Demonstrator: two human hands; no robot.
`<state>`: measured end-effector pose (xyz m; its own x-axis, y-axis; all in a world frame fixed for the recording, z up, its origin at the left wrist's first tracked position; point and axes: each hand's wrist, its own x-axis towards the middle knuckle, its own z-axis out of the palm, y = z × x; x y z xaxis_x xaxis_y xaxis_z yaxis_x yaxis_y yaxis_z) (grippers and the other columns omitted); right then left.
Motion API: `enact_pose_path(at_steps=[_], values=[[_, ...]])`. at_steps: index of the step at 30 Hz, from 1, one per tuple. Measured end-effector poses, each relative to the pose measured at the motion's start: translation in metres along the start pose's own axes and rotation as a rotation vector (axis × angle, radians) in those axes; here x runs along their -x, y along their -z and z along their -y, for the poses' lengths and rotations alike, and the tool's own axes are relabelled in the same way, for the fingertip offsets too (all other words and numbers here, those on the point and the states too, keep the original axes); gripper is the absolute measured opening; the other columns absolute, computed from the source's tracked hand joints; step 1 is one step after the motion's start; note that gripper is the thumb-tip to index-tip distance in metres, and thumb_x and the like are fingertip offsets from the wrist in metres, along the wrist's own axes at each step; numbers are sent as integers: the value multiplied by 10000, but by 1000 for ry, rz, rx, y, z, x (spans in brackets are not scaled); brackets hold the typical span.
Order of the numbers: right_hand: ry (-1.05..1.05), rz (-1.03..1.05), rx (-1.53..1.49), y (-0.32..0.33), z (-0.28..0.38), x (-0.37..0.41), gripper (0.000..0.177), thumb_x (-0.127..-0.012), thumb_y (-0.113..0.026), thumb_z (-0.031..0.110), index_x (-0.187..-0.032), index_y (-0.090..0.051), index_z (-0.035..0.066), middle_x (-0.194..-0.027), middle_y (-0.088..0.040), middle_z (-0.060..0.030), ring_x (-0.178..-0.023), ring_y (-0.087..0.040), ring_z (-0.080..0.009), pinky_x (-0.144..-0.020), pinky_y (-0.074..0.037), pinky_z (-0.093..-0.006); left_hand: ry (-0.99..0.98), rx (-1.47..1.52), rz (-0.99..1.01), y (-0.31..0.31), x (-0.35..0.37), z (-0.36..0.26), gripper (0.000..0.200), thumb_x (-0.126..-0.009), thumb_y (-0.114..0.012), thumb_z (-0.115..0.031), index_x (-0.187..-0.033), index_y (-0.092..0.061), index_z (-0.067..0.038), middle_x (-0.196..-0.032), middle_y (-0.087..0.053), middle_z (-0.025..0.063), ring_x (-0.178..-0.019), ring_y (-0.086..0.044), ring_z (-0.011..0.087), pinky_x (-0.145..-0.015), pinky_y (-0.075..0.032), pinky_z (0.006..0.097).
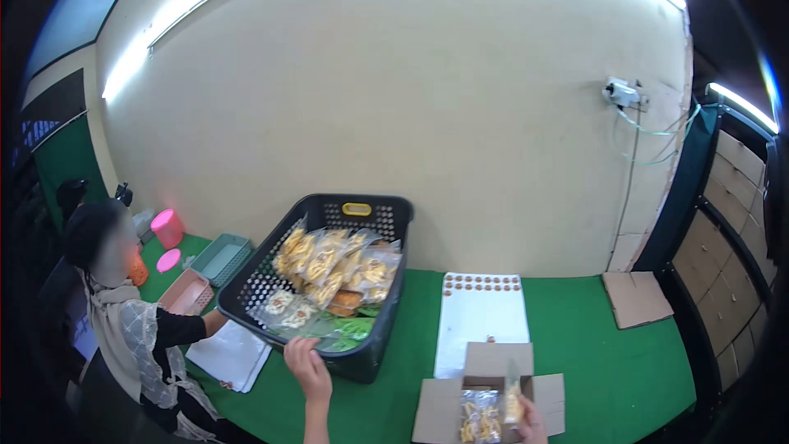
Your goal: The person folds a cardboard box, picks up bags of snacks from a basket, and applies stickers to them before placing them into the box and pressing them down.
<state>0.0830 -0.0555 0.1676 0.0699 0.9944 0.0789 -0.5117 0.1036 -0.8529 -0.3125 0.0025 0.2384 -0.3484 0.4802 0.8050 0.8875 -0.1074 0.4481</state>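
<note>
The slim snack packet (512, 401), clear with yellow pieces inside, stands upright in the open cardboard box (485, 360) at the near edge of the green bench (592, 362). The right hand (532, 425), mostly cut off by the bottom of the view, is clenched on the lower end of this packet. A second clear packet (479, 421) of the same yellow snack lies in the box just left of it. The box's flaps are spread flat to the left, right and far side.

To the left, the left hand (308, 367) is raised to the near rim of the black basket (362, 212), fingers bent over a clear bag (306, 330) at that rim. I cannot tell whether it grips the bag or only touches it. The basket is tilted, its far end higher, and is piled with bagged snacks (333, 259), yellow ones on top and green ones (352, 328) lower down.

Just beyond the box lies a white sheet (481, 316) with a row of small brown dots along its far edge. A flat piece of cardboard (637, 298) lies well apart at the right.

At the left a co-worker (131, 321) sits with an arm reaching to the basket's left side, white paper (230, 355) beside them. Behind them are a pink tray (187, 289), a teal basket (220, 256) and a pink tub (168, 228).
</note>
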Motion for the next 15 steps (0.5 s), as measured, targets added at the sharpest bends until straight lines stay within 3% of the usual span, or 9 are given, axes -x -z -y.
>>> enact_pose_path(at_steps=[1,2,3,5,6,7,8,11,15], values=[[-639,-120,-386,76,-61,-40,258,-796,-550,140,-1047,-547,86,-997,-576,-87,-851,-572,-271,-695,-485,-448,39,-37,-56,-2,8,-17,199,-826,-387,-121,-923,-500,11,-956,-488,136,-930,-458,310,-915,-278,414],[-656,-53,-376,76,-59,-41,334,-782,-579,136,-1105,-504,97,-1001,-567,-74,-862,-573,-258,-672,-501,-476,75,-76,-109,-3,18,-33,210,-833,-393,-117,-968,-484,16,-1004,-473,136,-946,-456,299,-911,-291,400],[-587,-4,-275,79,-65,-43,338,-777,-584,129,-1100,-499,79,-978,-571,-80,-860,-573,-247,-665,-506,-441,110,-118,-158,-7,29,-46,230,-840,-399,-114,-1014,-467,21,-1051,-458,136,-963,-454,288,-907,-303,386],[-439,64,-123,72,-72,-40,330,-769,-591,116,-1078,-496,51,-935,-575,-78,-835,-578,-223,-645,-511,-381,376,580,-150,-25,72,-72,261,-837,-423,-68,-1078,-421,31,-1151,-395,135,-1000,-445,248,-855,-356,338],[-362,84,-69,62,-69,-35,317,-766,-592,111,-1060,-498,40,-914,-576,-71,-812,-581,-209,-630,-510,-355,381,574,96,-29,99,-74,276,-859,-432,-116,-1110,-415,-2,-1098,-434,98,-978,-446,155,-792,-384,283],[-333,73,5,55,-65,-30,248,-775,-602,142,-986,-531,32,-865,-582,-53,-750,-572,-158,-610,-490,-298,443,762,289,-39,132,-85,279,-851,-449,-96,-1112,-417,0,-1055,-466,87,-889,-496,146,-735,-412,268],[-450,27,8,51,-53,-24,318,-776,-563,-1,-1079,-472,-28,-989,-562,-129,-922,-555,-185,-795,-457,-287,530,917,483,-44,155,-106,285,-844,-466,-75,-1113,-419,3,-1012,-498,76,-800,-545,137,-678,-441,252],[-460,39,-29,49,-37,-4,338,-751,-601,-10,-1063,-472,-40,-999,-557,-119,-897,-562,-165,-785,-462,-274,586,1031,933,-59,209,-162,315,-819,-561,-120,-1084,-464,21,-945,-551,87,-744,-564,112,-637,-448,212],[-412,80,-15,59,-8,10,299,-762,-602,21,-1037,-491,-18,-976,-562,-91,-911,-550,-153,-798,-451,-272,668,961,1007,-69,219,-205,202,-794,-612,-149,-897,-576,21,-756,-578,10,-680,-529,52,-613,-434,192]])
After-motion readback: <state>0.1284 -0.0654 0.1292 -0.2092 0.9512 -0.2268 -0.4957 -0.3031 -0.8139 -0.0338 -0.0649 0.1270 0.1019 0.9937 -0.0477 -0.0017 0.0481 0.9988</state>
